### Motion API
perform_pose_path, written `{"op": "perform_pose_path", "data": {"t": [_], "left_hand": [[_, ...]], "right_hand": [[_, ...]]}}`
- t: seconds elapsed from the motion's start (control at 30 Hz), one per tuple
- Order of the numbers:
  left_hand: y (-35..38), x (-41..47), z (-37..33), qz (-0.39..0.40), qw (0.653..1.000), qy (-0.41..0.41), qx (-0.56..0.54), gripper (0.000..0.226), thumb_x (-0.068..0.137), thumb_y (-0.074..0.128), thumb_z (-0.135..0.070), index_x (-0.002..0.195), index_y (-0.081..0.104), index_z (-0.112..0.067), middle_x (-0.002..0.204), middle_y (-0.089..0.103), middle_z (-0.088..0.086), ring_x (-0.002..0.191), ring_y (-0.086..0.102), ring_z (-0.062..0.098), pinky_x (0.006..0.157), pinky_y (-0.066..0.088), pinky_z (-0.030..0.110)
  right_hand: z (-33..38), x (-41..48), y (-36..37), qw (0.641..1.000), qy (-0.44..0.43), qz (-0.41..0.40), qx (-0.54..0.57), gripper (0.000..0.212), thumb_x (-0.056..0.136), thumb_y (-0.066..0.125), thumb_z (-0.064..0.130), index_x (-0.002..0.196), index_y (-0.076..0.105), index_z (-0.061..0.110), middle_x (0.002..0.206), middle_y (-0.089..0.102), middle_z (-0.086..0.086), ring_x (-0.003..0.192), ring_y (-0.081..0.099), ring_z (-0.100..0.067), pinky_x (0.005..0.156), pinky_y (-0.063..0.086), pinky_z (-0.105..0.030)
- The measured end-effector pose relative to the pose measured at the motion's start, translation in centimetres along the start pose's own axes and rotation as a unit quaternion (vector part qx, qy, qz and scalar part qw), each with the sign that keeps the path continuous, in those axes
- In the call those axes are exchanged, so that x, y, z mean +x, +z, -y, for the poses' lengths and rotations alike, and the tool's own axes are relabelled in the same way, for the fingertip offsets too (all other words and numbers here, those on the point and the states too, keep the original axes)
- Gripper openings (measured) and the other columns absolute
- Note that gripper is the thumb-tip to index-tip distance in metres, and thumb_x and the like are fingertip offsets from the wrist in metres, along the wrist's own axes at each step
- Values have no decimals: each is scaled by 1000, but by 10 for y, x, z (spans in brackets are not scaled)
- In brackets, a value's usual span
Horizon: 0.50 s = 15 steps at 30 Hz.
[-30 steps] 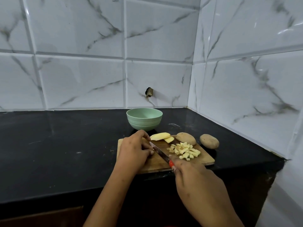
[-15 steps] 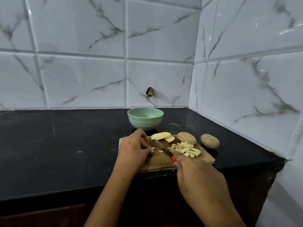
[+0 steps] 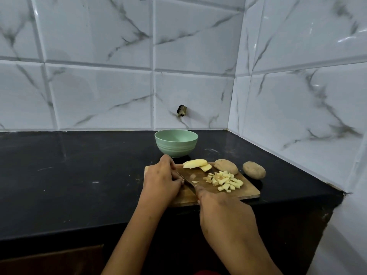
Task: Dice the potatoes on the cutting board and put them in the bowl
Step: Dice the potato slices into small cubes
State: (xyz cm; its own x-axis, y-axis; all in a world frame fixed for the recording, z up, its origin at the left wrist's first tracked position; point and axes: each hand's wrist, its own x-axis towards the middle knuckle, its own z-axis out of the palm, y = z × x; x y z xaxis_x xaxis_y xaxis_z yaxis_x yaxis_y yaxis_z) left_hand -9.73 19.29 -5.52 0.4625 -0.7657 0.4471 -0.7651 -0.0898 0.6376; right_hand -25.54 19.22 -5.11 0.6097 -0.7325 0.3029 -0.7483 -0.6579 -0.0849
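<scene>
White marble-veined tiles meet in a corner above a black countertop [image 3: 79, 175]. A wooden cutting board [image 3: 249, 192] lies near the front edge of it. Just behind the board stands a pale green bowl [image 3: 176, 142].

The left hand [image 3: 161, 181] sits on the board's left end with its fingers curled down, the fingertips close against the flat of the knife [image 3: 188, 182]. Whatever may be under that hand is hidden, so I cannot tell whether it holds anything. The right hand [image 3: 222, 211] is wrapped around the knife's handle at the board's near edge. The blade angles away toward the left hand, and a couple of small scraps lie beside it.

To the right of the blade, clear of both hands, is a heap of diced potato [image 3: 226, 180]. At the board's far edge lie peeled potato slices [image 3: 195, 163], with an unpeeled potato [image 3: 226, 166] beside them. A second unpeeled potato [image 3: 254, 170] rests on the counter just off the board's right side.
</scene>
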Motion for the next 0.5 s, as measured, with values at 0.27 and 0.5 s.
{"op": "perform_pose_path", "data": {"t": [0.27,0.5], "left_hand": [[0,-5,-1,-33,999,-8,-2,31,81,72,-17,94,44,-22,68,65,-13,81,54,3,65,35,20],[16,6,-11,2,999,31,29,24,83,64,-13,95,46,-22,80,70,-9,88,59,7,71,38,19]], "right_hand": [[-19,-18,-11,998,27,-40,34,38,103,32,34,140,34,39,110,60,10,90,59,-8,69,48,-25],[-46,-21,-18,982,98,-108,123,39,102,31,40,139,38,48,83,49,18,61,49,-1,48,30,-16]]}}
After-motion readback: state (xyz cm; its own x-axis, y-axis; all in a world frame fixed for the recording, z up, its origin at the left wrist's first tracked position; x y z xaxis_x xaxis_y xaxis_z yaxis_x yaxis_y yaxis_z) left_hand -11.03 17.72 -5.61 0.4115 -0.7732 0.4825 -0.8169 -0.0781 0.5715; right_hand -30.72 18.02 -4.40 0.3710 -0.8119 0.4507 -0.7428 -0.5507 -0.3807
